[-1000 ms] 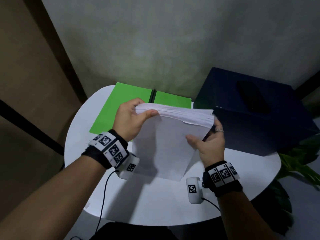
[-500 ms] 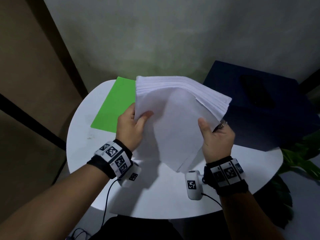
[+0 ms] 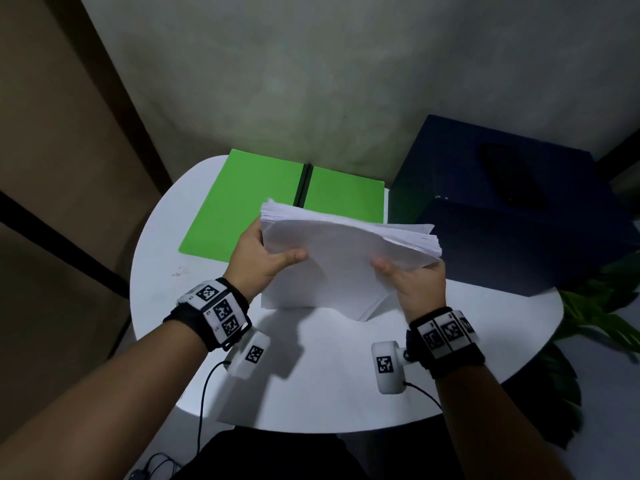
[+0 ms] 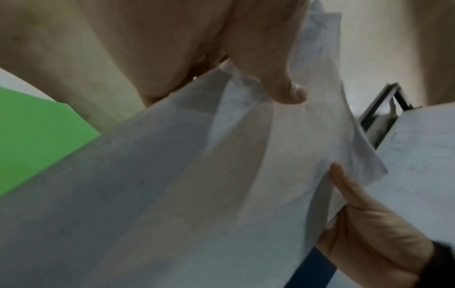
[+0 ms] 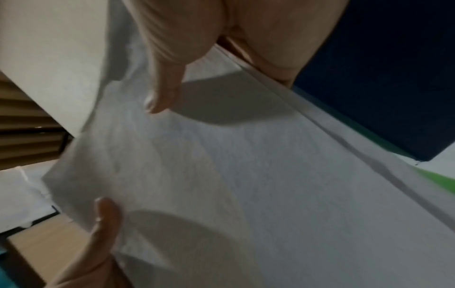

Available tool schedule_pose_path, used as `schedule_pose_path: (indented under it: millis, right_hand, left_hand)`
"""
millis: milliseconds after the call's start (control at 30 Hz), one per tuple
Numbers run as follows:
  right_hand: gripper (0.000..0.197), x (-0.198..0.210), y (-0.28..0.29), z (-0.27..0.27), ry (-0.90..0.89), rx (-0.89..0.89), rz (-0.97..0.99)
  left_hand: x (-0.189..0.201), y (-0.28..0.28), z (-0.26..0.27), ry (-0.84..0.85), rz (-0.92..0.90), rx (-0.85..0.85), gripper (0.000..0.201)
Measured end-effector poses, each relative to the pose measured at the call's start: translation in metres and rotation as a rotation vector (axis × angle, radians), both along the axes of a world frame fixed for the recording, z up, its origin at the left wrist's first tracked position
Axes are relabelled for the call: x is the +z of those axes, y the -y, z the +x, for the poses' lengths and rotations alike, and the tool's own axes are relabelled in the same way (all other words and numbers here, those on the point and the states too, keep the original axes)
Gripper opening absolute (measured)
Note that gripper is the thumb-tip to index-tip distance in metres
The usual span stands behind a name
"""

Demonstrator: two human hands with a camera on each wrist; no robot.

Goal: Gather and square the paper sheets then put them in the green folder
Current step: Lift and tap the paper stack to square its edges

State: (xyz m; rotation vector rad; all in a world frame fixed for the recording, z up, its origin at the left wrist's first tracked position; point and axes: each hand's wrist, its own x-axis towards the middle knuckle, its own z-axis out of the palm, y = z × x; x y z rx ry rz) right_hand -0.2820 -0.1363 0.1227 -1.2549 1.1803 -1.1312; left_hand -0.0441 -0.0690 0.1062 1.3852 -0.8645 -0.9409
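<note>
A thick stack of white paper sheets [image 3: 339, 261] stands on its lower edge on the round white table [image 3: 329, 386], tilted toward me and bowed. My left hand [image 3: 266, 252] grips its left side, thumb on the near face. My right hand [image 3: 412, 277] grips the right side the same way. The sheets' top edges are fanned unevenly. The green folder [image 3: 242, 209] lies open flat behind the stack. In the left wrist view the paper [image 4: 197, 185] fills the frame, with the folder [image 4: 37, 132] at left. In the right wrist view my thumb rests on the paper [image 5: 246, 175].
A large dark blue box [image 3: 512, 209] stands at the table's right rear, close to the stack's right edge. A green plant [image 3: 599, 306] is off the table to the right. A grey wall rises behind the table. Cables hang from the wrist cameras.
The stack was lifted and tipped up half a second ago; it has now come back down onto the table edge, lower and nearer me. Both hands keep their grip.
</note>
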Motion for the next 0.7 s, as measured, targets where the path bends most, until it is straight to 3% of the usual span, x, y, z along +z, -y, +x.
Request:
schedule_pose_path:
  millis: [133,200,267,333,433,600,700]
  right_hand:
    - [0.052,0.002,0.007,0.005,0.022,-0.008,-0.03]
    - [0.052,0.003,0.008,0.006,0.045,-0.004,-0.011]
    - [0.038,0.004,0.009,0.008,0.039,-0.016,-0.008]
    - [0.031,0.008,0.008,0.009,0.042,-0.051,-0.039]
    - [0.029,0.01,0.003,0.007,0.035,-0.028,-0.09]
    - [0.054,0.01,-0.01,0.006,0.06,-0.058,-0.132]
    - [0.041,0.023,-0.005,0.01,0.097,-0.068,-0.244]
  left_hand:
    - [0.001,0.005,-0.01,-0.016,0.009,0.003,0.093]
    - [0.001,0.006,-0.01,0.013,0.038,-0.011,0.076]
    - [0.001,0.005,-0.012,0.029,0.049,-0.001,0.05]
    - [0.005,0.003,-0.015,0.008,0.017,0.048,0.041]
    - [0.007,-0.004,-0.015,0.011,-0.022,0.104,0.049]
    - [-0.004,-0.015,-0.008,0.046,-0.043,0.033,0.076]
    - [0.01,-0.011,-0.014,0.009,-0.182,0.056,0.069]
